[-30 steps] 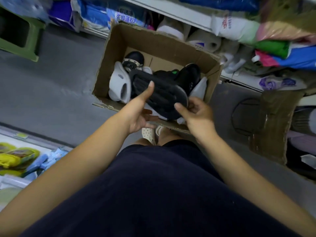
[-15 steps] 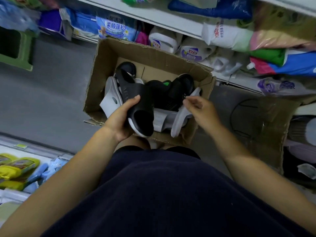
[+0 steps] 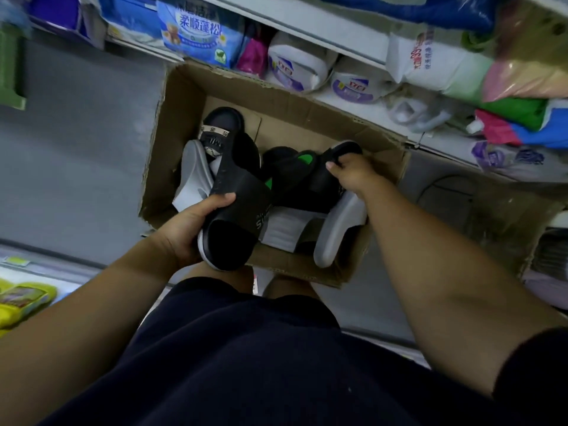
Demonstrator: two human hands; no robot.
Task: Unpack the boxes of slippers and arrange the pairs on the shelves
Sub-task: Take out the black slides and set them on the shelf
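Several loose slippers crowd the box (image 3: 184, 124), grey ones wedged under black; left hand (image 3: 184, 232) clamps a black slide (image 3: 242, 210) above its near wall, right hand (image 3: 350, 176) pinches another slipper (image 3: 322, 179) inside, and tugging may drag mismatched neighbours out

One cardboard box (image 3: 184, 96) sits open on the floor. Four black slippers show: one with a white edge (image 3: 236, 216), one with a patterned strap (image 3: 219, 126), one with green inside (image 3: 292, 167), one under the fingers (image 3: 325, 179). Two grey slippers (image 3: 193, 176) (image 3: 338, 229) (possibly more underneath). Two hands (image 3: 184, 232) (image 3: 353, 173).
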